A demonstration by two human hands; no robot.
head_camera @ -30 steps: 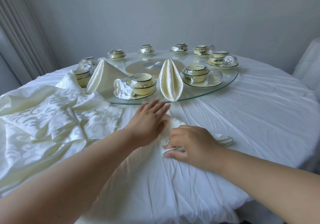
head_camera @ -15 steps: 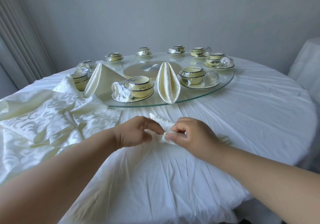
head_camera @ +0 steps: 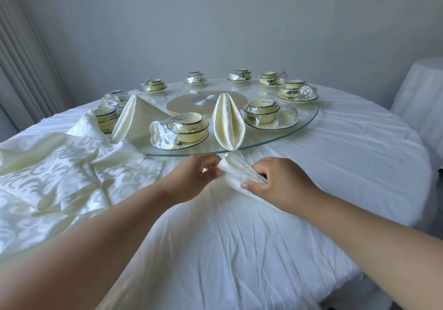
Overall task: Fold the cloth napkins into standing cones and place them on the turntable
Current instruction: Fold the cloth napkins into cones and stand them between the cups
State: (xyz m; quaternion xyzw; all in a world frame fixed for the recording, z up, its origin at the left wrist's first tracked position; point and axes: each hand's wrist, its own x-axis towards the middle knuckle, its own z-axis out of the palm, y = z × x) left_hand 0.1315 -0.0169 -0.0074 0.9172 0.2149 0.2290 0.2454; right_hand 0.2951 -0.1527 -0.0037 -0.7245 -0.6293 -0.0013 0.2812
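Lifted since before, napkin pinched by left hand, right hand

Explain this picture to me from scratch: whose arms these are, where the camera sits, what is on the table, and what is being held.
There is no machine here. The arms belong to a person wearing a wide-angle camera on the head, so the one view looks forward and down over their own hands.

The left hand and right hand both pinch a cream cloth napkin, part-folded, just above the white tablecloth.

Behind it is a round glass turntable. Two folded napkins already stand on it: a pointed one at the left and a rounded one near the front edge. Around the rim sit plastic-wrapped sets of yellow bowls on saucers. At the left lies a heap of unfolded patterned napkins.
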